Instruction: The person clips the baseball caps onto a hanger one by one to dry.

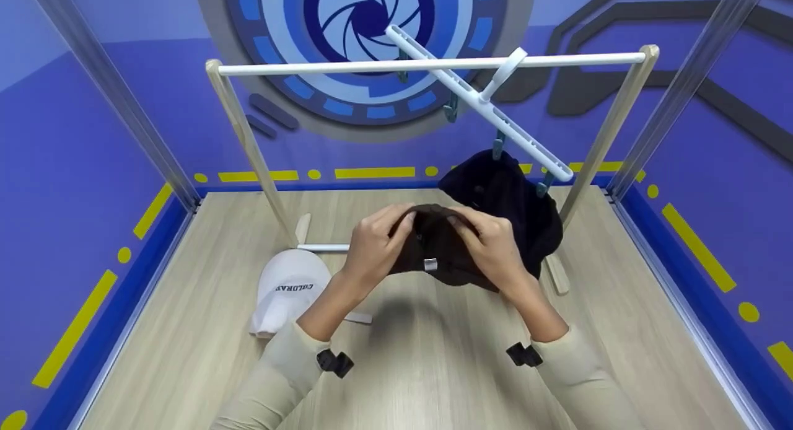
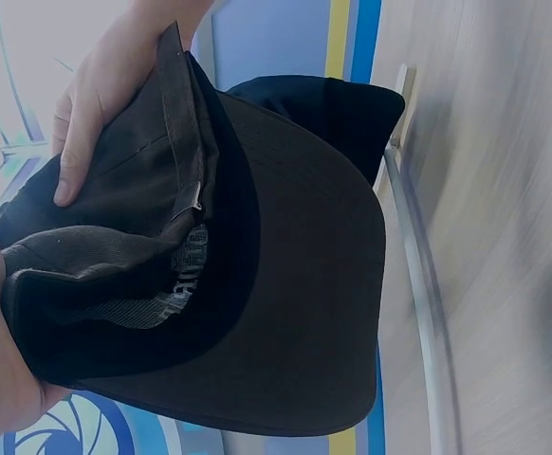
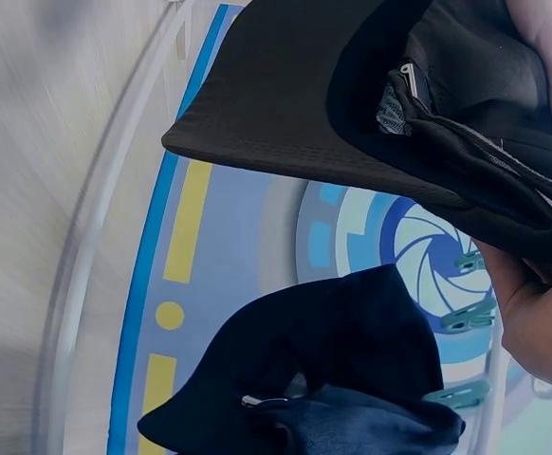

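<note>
Between the two hands is a dark baseball cap [image 1: 452, 250], its hollow side towards the head camera. My left hand [image 1: 373, 244] pinches one edge of the cap between thumb and fingers, and my right hand [image 1: 492, 247] pinches the opposite edge. In the left wrist view the brim [image 2: 314, 294] points away from the hands, and a strap with a metal buckle [image 2: 193, 197] shows. Behind my right hand a second dark cap [image 1: 508, 197] hangs from green clips [image 1: 498, 146] on a white hanger [image 1: 486, 108], which slants across the rack rail.
The white rail [image 1: 347, 66] spans two wooden posts [image 1: 248, 139] above the wooden tabletop [image 1: 433, 368]. A white cap [image 1: 291, 284] with dark lettering lies on the table to the left, by the rack's foot. Blue patterned walls enclose the table.
</note>
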Action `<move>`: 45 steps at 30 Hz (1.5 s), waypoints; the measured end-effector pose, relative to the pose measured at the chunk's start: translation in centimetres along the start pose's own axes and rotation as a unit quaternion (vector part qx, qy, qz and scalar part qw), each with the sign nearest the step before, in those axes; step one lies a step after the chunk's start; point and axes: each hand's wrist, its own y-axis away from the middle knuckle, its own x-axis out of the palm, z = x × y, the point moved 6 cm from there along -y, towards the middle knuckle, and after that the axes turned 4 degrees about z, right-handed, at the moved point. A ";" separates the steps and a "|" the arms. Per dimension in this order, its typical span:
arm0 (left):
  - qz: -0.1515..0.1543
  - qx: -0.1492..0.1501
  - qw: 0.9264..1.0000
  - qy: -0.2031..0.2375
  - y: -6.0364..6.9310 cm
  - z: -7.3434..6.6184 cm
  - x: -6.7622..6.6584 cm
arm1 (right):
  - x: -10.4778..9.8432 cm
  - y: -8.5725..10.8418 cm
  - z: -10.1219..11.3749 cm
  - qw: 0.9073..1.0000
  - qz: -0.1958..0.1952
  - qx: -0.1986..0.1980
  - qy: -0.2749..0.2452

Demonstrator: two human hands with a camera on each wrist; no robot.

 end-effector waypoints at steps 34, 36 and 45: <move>0.015 -0.012 1.000 -0.021 -2.9 0.0 -0.2 | -1.0 -2.1 -0.2 1.000 -0.003 0.007 0.016; 0.019 -0.016 0.999 -0.020 -3.1 0.1 -0.2 | -1.1 -2.3 -0.3 1.000 -0.001 0.007 0.017; 0.042 -0.022 0.999 -0.018 -4.6 0.3 0.1 | -1.4 -2.7 -0.8 1.000 -0.005 0.013 0.015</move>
